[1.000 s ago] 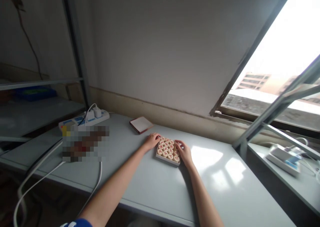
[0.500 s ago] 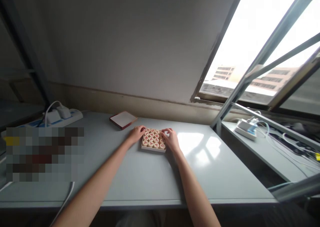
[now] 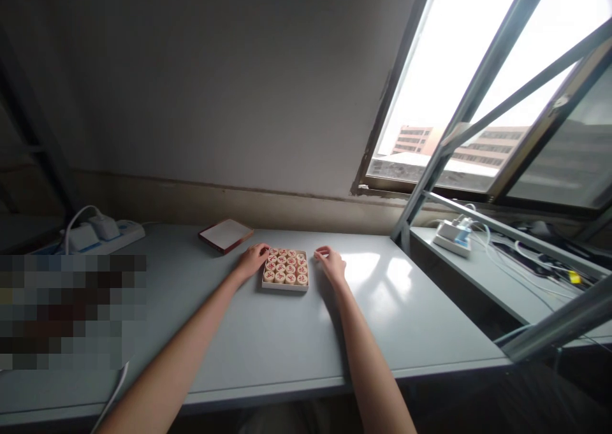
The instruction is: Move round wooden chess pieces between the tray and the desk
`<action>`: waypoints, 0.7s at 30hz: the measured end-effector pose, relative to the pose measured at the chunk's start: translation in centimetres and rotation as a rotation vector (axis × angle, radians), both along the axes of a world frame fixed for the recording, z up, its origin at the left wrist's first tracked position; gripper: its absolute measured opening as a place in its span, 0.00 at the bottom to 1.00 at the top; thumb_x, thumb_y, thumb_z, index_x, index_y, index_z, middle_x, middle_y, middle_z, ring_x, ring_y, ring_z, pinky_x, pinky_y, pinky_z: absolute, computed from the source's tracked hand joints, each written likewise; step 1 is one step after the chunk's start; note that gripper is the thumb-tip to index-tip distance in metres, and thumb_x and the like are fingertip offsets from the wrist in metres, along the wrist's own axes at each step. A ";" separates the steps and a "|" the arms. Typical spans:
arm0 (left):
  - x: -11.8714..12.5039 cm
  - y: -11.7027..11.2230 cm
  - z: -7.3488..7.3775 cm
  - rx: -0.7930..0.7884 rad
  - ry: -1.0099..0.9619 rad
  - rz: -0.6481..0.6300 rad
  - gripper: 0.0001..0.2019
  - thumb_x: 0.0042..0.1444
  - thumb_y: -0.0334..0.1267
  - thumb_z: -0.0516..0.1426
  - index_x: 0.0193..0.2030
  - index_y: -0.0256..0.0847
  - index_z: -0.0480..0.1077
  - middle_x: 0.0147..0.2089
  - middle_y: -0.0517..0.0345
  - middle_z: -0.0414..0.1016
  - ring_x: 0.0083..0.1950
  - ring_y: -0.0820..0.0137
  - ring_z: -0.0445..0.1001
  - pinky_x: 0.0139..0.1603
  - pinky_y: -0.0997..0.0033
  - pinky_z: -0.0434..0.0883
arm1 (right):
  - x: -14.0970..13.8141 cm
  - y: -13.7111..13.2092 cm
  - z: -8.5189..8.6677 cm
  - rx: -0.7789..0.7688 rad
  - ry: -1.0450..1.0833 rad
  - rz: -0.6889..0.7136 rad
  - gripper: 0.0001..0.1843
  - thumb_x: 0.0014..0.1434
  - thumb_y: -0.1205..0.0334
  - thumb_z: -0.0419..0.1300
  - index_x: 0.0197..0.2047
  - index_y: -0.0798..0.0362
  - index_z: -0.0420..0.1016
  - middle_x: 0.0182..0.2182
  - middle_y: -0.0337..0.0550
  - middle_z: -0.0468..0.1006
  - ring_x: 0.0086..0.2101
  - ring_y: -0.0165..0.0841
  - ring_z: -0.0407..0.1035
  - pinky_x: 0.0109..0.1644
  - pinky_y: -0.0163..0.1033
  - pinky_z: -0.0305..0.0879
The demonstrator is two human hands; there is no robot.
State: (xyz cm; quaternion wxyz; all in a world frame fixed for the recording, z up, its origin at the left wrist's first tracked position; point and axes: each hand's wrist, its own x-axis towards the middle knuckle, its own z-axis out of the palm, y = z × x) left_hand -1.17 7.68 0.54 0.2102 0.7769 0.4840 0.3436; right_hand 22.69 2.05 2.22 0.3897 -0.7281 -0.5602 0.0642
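A shallow white box [image 3: 284, 287] lies on the grey table [image 3: 268, 345], filled with several round wooden chess pieces [image 3: 285, 267] marked in red. My left hand [image 3: 252, 259] rests against the box's left edge, its fingers curled on the rim. My right hand [image 3: 329, 263] hovers just right of the box, apart from it, with thumb and forefinger pinched together; what they hold, if anything, is too small to make out.
A red-edged box lid [image 3: 225, 235] lies behind the box to the left. A white power strip [image 3: 95, 235] with plugs sits at the far left. Another power strip [image 3: 453, 235] and cables lie on the neighbouring desk beyond a metal frame post [image 3: 421, 198]. A window is at the right.
My right hand has drawn off the box's right side to a spot beside it. The view has swung rightward, so the box appears further left.
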 end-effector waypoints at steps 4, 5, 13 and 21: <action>-0.1 -0.1 0.4 -0.003 0.006 -0.019 0.12 0.52 0.38 0.48 0.39 0.38 0.69 0.41 0.52 0.74 0.43 0.67 0.71 0.45 0.68 0.67 | 1.0 -0.3 0.3 0.175 -0.216 -0.216 0.18 0.55 0.54 0.51 0.45 0.53 0.70 0.43 0.53 0.68 0.45 0.45 0.58 0.45 0.49 0.51; -0.1 -0.2 0.5 0.001 0.008 -0.024 0.12 0.52 0.38 0.48 0.39 0.37 0.69 0.41 0.51 0.74 0.43 0.67 0.71 0.45 0.69 0.67 | 0.9 -0.5 0.5 0.211 -0.230 -0.148 0.18 0.56 0.53 0.50 0.46 0.51 0.69 0.44 0.52 0.68 0.45 0.43 0.58 0.45 0.48 0.51; -0.4 -0.3 1.1 0.024 0.001 -0.041 0.12 0.50 0.38 0.50 0.37 0.36 0.71 0.38 0.50 0.75 0.41 0.66 0.72 0.43 0.69 0.67 | -0.6 -1.1 0.9 0.000 -0.226 0.436 0.12 0.52 0.47 0.55 0.35 0.40 0.76 0.46 0.39 0.70 0.46 0.40 0.60 0.49 0.49 0.50; -0.4 -0.4 1.1 0.007 -0.026 -0.060 0.13 0.51 0.37 0.50 0.37 0.34 0.71 0.38 0.49 0.75 0.39 0.66 0.72 0.41 0.70 0.67 | -0.1 -1.1 1.6 0.061 0.109 0.443 0.16 0.46 0.48 0.59 0.33 0.51 0.74 0.33 0.43 0.75 0.35 0.36 0.68 0.40 0.40 0.60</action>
